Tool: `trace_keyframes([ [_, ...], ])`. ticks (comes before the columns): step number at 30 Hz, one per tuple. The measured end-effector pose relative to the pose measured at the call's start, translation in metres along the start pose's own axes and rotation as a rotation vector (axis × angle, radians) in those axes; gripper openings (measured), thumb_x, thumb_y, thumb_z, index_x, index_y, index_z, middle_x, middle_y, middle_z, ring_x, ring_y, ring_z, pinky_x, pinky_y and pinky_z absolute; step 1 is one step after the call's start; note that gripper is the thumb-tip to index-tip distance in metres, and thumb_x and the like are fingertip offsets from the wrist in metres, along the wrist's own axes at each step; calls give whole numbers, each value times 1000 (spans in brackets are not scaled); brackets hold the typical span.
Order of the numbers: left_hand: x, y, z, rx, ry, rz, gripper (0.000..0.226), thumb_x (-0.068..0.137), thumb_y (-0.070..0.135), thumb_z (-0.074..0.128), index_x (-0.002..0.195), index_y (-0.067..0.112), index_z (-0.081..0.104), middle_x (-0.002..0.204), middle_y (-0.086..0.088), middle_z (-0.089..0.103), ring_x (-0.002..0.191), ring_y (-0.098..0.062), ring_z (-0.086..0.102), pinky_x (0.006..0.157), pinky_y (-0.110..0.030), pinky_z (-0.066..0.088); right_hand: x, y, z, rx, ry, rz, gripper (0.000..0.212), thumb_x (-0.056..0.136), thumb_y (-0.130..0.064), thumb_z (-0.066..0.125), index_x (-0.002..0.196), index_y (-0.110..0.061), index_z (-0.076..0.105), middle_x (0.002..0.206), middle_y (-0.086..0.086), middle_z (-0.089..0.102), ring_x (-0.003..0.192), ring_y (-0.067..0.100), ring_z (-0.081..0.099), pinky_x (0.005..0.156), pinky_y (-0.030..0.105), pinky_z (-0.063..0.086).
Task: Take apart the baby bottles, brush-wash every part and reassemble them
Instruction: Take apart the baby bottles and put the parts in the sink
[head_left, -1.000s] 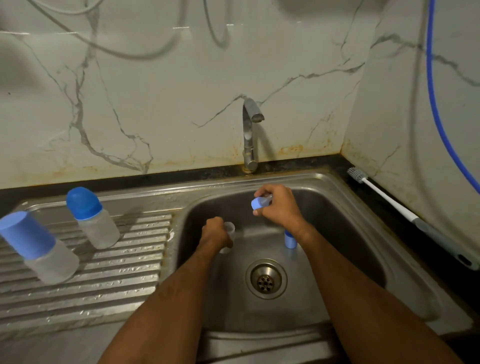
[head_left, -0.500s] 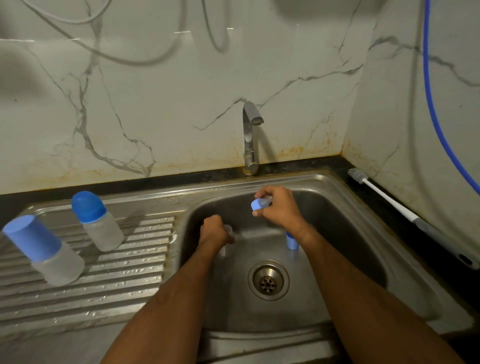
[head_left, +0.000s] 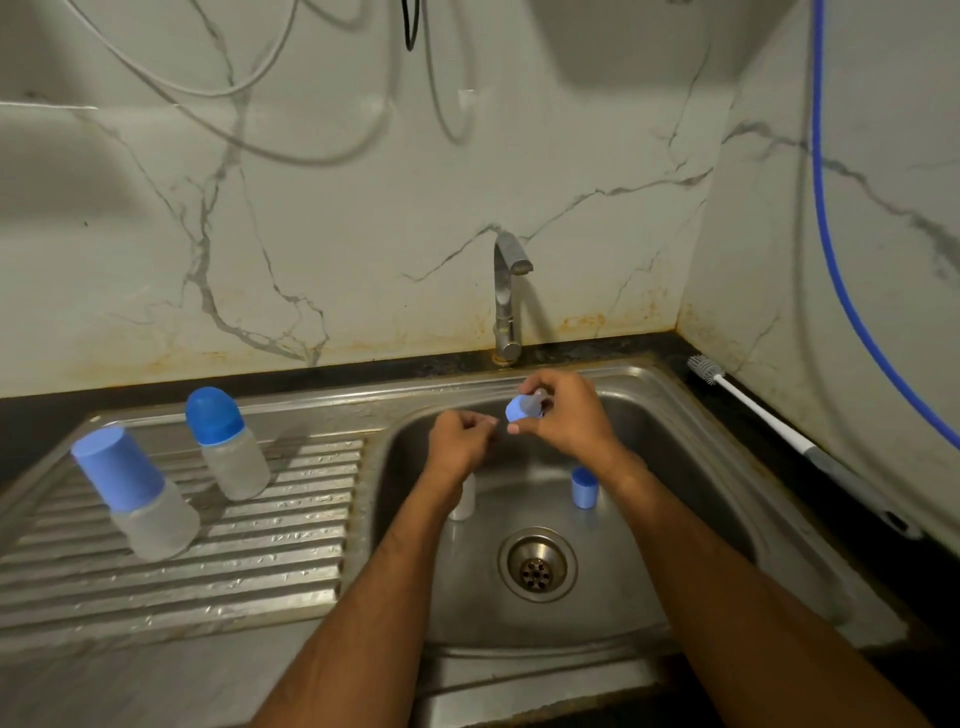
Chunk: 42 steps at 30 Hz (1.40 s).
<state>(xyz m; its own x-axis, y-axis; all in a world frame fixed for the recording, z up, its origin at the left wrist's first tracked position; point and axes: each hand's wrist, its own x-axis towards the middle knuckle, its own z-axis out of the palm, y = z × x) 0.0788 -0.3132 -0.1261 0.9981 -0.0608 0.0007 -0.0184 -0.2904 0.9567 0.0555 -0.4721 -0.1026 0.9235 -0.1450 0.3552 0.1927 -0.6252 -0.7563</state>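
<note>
My right hand (head_left: 566, 421) pinches a light-blue collar with its clear nipple (head_left: 521, 407) over the sink basin (head_left: 675, 467). My left hand (head_left: 460, 441) hovers just left of it with its fingers curled, and I see nothing in it. A clear bottle body (head_left: 463, 503) stands on the basin floor, partly hidden by my left wrist. Beside my right forearm a blue cap (head_left: 584, 487) stands in the basin. Two assembled bottles stand on the drainboard, one with a light-blue cap (head_left: 132, 488) and one with a dark-blue domed cap (head_left: 224, 441).
A white-handled bottle brush (head_left: 753, 410) lies on the dark counter to the right of the sink. The tap (head_left: 506, 291) rises behind the basin and no water runs from it. The drain (head_left: 537, 564) is at the basin's middle. A blue hose (head_left: 831, 260) hangs on the right wall.
My left hand has let go of the clear bottle body, which now stands in the basin, and has risen toward my right hand. The right hand keeps the collar.
</note>
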Motion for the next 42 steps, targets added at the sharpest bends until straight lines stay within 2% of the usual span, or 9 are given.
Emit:
trace_keyframes([
  [4,-16,5,13,-332,-206,-87,26,99,26,62,94,7,79,84,-11,75,83,-19,70,85,-36,61,-16,7,-1,31,-34,-20,45,69,-13,93,109,-13,74,101,-3,74,94,8,68,83,19,57],
  [9,-14,1,18,-491,-217,-115,15,95,14,66,102,3,75,97,-18,76,95,-26,74,94,-40,59,-10,21,-13,246,-145,108,48,75,5,84,120,-7,72,113,3,74,104,13,71,88,21,58],
  [13,-14,0,19,-472,-251,-89,20,97,13,63,111,1,71,100,-17,76,99,-26,74,94,-39,59,-10,29,-18,342,-108,217,45,81,12,75,123,-3,71,113,11,75,101,18,74,84,20,59],
  [17,-13,0,20,-432,-239,-62,19,97,13,63,112,4,72,101,-15,76,99,-26,74,93,-40,59,-8,34,-18,426,-128,282,40,85,16,67,120,-3,73,108,13,77,95,20,75,81,27,62],
  [22,-15,-2,19,-412,-283,-13,23,99,15,61,116,4,71,104,-13,76,102,-25,73,94,-39,58,-8,33,-10,410,-42,294,33,82,4,78,114,-4,76,103,12,77,87,16,74,71,20,60],
  [26,-16,-4,21,-400,-296,15,23,97,15,64,115,4,72,106,-14,75,104,-26,72,96,-40,58,-10,31,-5,394,-18,269,34,76,-10,88,108,-4,78,96,9,78,89,20,76,78,28,63],
  [31,-14,-4,23,-370,-245,23,21,93,14,69,111,4,74,101,-14,76,104,-33,71,95,-45,58,-11,29,-5,311,-26,253,35,74,-10,90,107,-5,77,98,10,78,91,20,75,84,32,63],
  [35,-14,-4,27,-388,-234,-11,18,94,12,68,109,3,75,99,-16,76,105,-37,70,95,-45,58,-11,25,-3,233,-7,248,30,76,-10,88,103,-5,77,94,9,77,88,18,75,78,25,62],
  [42,-16,-5,26,-463,-270,-68,18,97,8,63,109,2,74,104,-15,76,106,-28,71,97,-42,57,-11,17,10,75,27,247,26,80,-15,86,102,-6,74,90,4,73,81,11,68,63,14,52],
])
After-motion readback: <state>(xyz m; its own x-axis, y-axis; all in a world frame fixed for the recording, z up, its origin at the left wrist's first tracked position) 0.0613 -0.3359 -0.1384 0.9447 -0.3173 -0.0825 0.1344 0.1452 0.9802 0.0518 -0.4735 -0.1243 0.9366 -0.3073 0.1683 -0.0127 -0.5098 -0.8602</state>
